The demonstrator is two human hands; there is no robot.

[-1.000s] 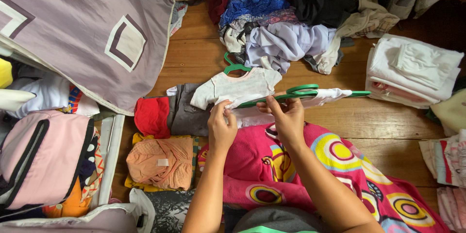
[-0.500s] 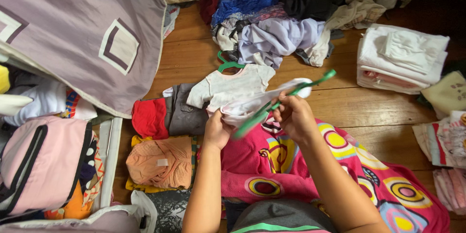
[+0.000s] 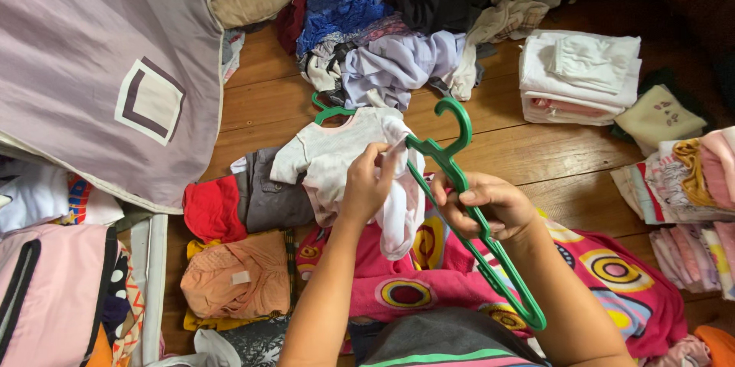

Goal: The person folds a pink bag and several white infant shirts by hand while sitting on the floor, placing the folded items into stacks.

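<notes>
While the grey fabric wardrobe cover [image 3: 99, 68] with its one white square patch fills the upper left of the frame, a red folded garment [image 3: 208, 208] and a dark grey one [image 3: 264, 198] lie below it on the wooden floor [image 3: 536, 156], with a peach folded garment [image 3: 233, 275] bearing a small pale label under them. Just right of these, a white baby shirt [image 3: 325, 154] lies on one green hanger [image 3: 331, 110], only its hook showing. At centre frame the left hand [image 3: 366, 187] is pinched shut on a small white garment [image 3: 400, 198], which hangs down from the fingers over the pink patterned blanket [image 3: 429, 279]. Touching that garment's right edge, a second green hanger [image 3: 475, 221] runs diagonally from its hook at upper centre to lower right; the right hand [image 3: 486, 205] is wrapped around its middle. Behind, at top centre, a loose heap of clothes [image 3: 390, 22] lies. Further right sits one stack of white folded laundry [image 3: 578, 76], and at the right edge two stacks of pinkish folded clothes [image 3: 689, 206].
</notes>
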